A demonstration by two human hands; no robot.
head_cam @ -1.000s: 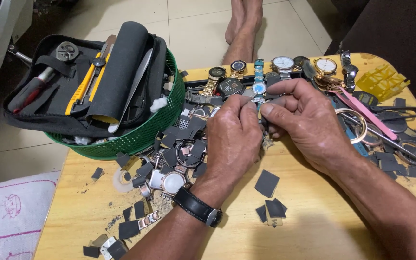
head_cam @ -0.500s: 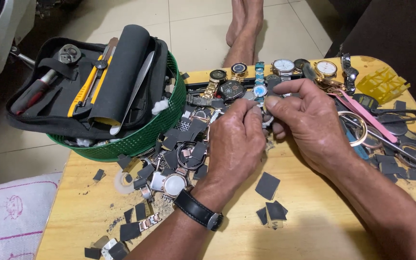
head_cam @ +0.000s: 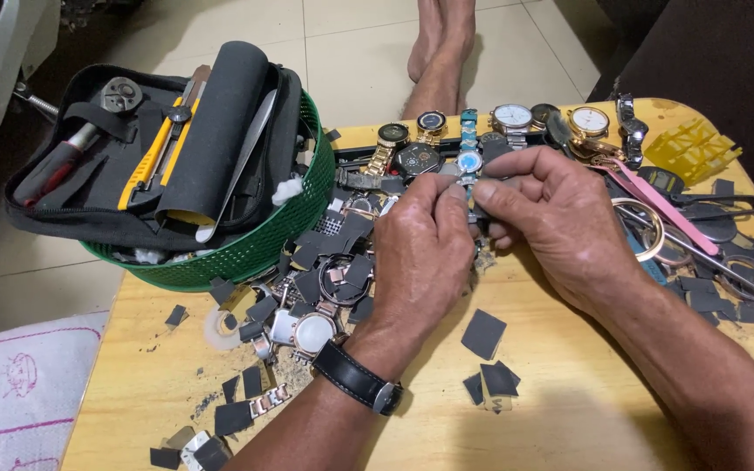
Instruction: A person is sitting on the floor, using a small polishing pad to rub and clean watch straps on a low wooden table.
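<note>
Looking down from the head camera, I see my left hand (head_cam: 425,244) and my right hand (head_cam: 560,222) meeting over the far middle of the wooden table (head_cam: 569,419), fingertips pinched together on a small grey part (head_cam: 473,187). Both hands are closed narrow around it, thumbs and forefingers touching across the gap. I judge that the hands brace against each other to steady something this small. Only a sliver of the part shows between the fingers; its long axis seems to run left to right, from one pinch to the other, but which end is which I cannot tell.

On the left wrist sits a black-strapped watch (head_cam: 359,379). Just beyond the fingertips a blue-faced watch (head_cam: 469,161) lies in a row of watches (head_cam: 512,118) along the far edge, laid flat and face up, likely so that each can be read at a glance. To the left a green basket (head_cam: 255,249) holds a black tool pouch (head_cam: 89,205) with a yellow knife (head_cam: 146,166) and a rolled black mat (head_cam: 215,122). Dark square scraps (head_cam: 484,334) are scattered near the hands and to the near left. On the right lie pink tweezers (head_cam: 656,205) and loose metal rings (head_cam: 643,227), with a yellow plastic piece (head_cam: 691,148) at the far right corner.
</note>
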